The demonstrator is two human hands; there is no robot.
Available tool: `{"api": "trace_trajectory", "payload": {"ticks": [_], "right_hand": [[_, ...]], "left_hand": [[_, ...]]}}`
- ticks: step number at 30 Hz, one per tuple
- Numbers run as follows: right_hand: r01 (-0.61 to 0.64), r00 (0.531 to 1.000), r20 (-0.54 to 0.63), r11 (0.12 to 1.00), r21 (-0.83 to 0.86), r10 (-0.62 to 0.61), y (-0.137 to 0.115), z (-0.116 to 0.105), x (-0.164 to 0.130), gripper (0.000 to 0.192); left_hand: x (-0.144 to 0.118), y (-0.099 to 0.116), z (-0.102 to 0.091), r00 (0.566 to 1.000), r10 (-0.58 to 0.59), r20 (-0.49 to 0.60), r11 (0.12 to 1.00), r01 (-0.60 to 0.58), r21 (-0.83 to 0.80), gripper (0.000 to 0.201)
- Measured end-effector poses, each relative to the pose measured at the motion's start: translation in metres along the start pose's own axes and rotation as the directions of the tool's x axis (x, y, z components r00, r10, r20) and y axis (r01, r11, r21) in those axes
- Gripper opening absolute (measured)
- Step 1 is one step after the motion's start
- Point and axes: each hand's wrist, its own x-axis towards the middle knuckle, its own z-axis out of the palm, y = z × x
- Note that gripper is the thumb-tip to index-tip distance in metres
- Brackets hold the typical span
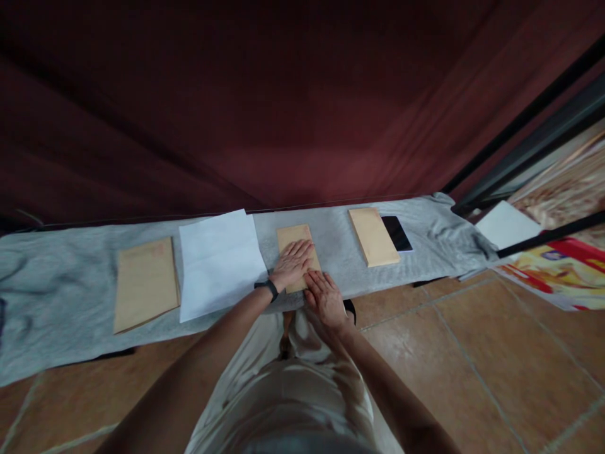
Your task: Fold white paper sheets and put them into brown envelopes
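Observation:
A brown paper envelope (292, 236) lies flat on the grey cloth in front of me. My left hand (293, 261), with a dark band at the wrist, rests flat across its middle with the fingers stretched out. Over the envelope's lower right edge lies my right hand (326, 299), its fingers extended and pressing down. Both palms cover part of the envelope. To the left are white paper sheets (220, 265) and a stack of larger brown envelopes (145, 284). On the right sits a neat stack of brown envelopes (374, 236).
A dark phone (397, 233) lies beside the right stack. The grey cloth (326, 217) covers a long narrow surface against a dark red curtain (283, 113). Black metal bars (534, 132) and a colourful printed box (558, 271) stand at right. Tiled floor (454, 353) lies below.

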Motion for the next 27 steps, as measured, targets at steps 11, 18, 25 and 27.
{"api": "trace_trajectory", "payload": {"ticks": [11,18,25,27], "right_hand": [[-0.014,0.998,-0.063,0.988,0.152,0.023,0.000,-0.003,-0.001,0.041],[0.016,0.993,-0.117,0.975,0.220,0.010,0.007,0.004,-0.004,0.035],[0.044,0.993,-0.116,0.968,0.248,-0.015,0.014,0.004,-0.006,0.033],[0.055,0.994,-0.109,0.967,0.247,-0.029,0.016,0.002,-0.005,0.033]], "left_hand": [[-0.024,0.015,-0.002,0.999,0.027,-0.027,1.000,-0.028,-0.008,0.057],[-0.038,0.024,0.002,0.999,0.004,-0.033,1.000,-0.004,0.004,0.056],[-0.052,0.032,-0.001,0.999,0.012,-0.050,1.000,-0.010,0.023,0.055],[-0.056,0.034,-0.002,0.999,0.016,-0.052,1.000,-0.014,0.028,0.054]]}}
